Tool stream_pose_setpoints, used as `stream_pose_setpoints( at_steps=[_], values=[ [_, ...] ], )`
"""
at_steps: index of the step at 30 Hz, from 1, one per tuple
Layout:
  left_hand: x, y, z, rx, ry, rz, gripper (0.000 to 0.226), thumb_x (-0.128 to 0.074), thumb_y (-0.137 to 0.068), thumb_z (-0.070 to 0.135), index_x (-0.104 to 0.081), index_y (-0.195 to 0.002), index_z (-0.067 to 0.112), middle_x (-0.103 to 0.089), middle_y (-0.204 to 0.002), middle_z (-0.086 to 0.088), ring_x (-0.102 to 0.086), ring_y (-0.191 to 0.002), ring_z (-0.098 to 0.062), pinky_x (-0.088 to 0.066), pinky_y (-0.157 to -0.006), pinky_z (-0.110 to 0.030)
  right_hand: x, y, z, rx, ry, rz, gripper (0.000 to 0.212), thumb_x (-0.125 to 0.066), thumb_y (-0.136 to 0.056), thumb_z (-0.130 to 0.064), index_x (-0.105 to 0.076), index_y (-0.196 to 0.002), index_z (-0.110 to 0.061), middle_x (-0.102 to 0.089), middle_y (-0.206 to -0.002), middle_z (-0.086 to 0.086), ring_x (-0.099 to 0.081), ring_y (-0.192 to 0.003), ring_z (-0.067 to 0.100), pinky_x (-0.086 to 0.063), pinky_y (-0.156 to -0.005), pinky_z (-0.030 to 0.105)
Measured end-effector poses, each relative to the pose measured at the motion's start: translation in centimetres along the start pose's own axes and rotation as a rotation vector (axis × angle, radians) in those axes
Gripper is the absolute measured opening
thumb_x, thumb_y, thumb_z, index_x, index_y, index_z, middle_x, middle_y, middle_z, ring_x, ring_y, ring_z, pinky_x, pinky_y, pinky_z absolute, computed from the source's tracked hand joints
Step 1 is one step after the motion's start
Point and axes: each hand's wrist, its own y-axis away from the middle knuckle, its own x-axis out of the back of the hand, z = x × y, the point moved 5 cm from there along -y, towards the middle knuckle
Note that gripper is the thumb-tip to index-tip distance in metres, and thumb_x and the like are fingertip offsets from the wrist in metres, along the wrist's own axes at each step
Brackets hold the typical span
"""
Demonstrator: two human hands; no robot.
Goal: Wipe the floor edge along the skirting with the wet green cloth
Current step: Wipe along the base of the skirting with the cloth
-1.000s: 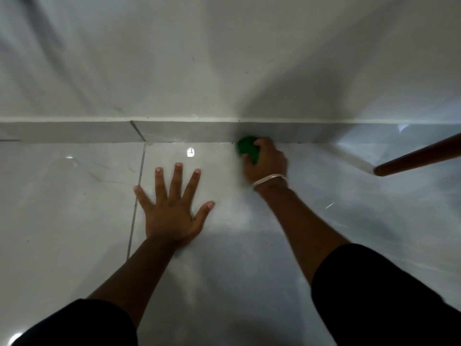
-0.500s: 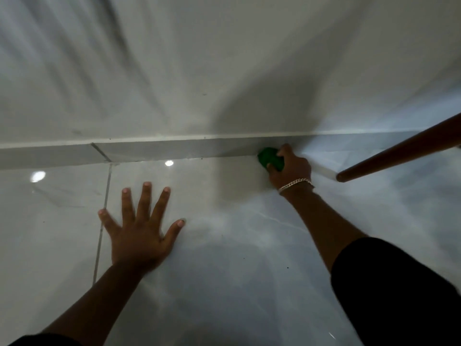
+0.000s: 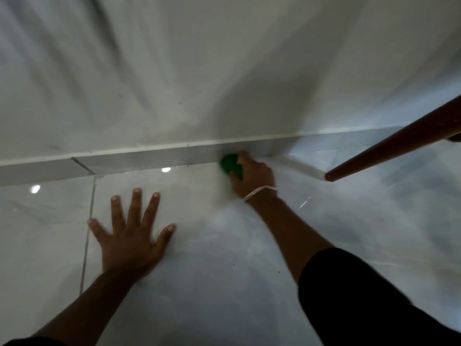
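Right hand [image 3: 253, 174], frame centre: closed on bunched wet green cloth [image 3: 230, 166], pressed into grey skirting [image 3: 149, 159] joint. Left hand [image 3: 132, 236], lower left: empty, fingers splayed flat on glossy white tiled floor [image 3: 224, 283], bracing.

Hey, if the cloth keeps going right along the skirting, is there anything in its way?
Probably yes. The right hand presses the green cloth against the skirting. Farther right, a brown wooden leg slants down toward the floor near the skirting. The stretch between them looks bare.
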Motion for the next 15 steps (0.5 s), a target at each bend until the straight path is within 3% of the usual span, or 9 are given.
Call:
stream_pose_setpoints(
  at_steps=[3,7,12,15],
  values=[
    [0.0,0.0,0.1,0.0,-0.002,0.014,0.081,-0.015,-0.085,0.08,0.006,-0.156,0.045,0.011,-0.17,0.003,0.014,-0.154,-0.034,0.003,-0.112,-0.077,3.3,-0.6,4.7,-0.188,0.102,0.06,0.038,-0.062,-0.08,-0.021,-0.053,-0.115,-0.01,-0.069,-0.097,0.023,-0.062,-0.091,0.043,-0.05,-0.077,0.043],
    [0.0,0.1,0.2,0.0,0.012,0.042,0.081,-0.014,-0.085,0.079,0.006,-0.156,0.045,0.01,-0.17,0.003,0.012,-0.155,-0.035,0.001,-0.112,-0.079,2.4,-0.5,2.0,-0.318,0.082,0.075,0.04,-0.058,-0.08,-0.016,-0.05,-0.119,-0.011,-0.064,-0.105,0.023,-0.06,-0.098,0.043,-0.048,-0.083,0.044],
    [0.0,0.0,0.3,0.014,-0.013,0.056,0.082,-0.014,-0.085,0.079,0.007,-0.156,0.044,0.011,-0.17,0.004,0.013,-0.155,-0.033,0.004,-0.112,-0.076,-4.4,0.8,-9.9,-0.035,-0.049,0.009,0.028,-0.058,-0.08,-0.016,-0.054,-0.108,-0.013,-0.067,-0.102,0.017,-0.063,-0.094,0.039,-0.049,-0.077,0.038],
    [0.0,0.2,-0.1,0.016,-0.039,0.057,0.084,-0.01,-0.085,0.081,0.006,-0.157,0.042,0.009,-0.17,0.004,0.011,-0.155,-0.031,0.003,-0.115,-0.074,-5.7,1.0,-13.3,0.074,-0.034,-0.048,0.029,-0.06,-0.08,-0.015,-0.053,-0.108,-0.011,-0.067,-0.104,0.017,-0.062,-0.096,0.039,-0.05,-0.078,0.039]
  ],
)
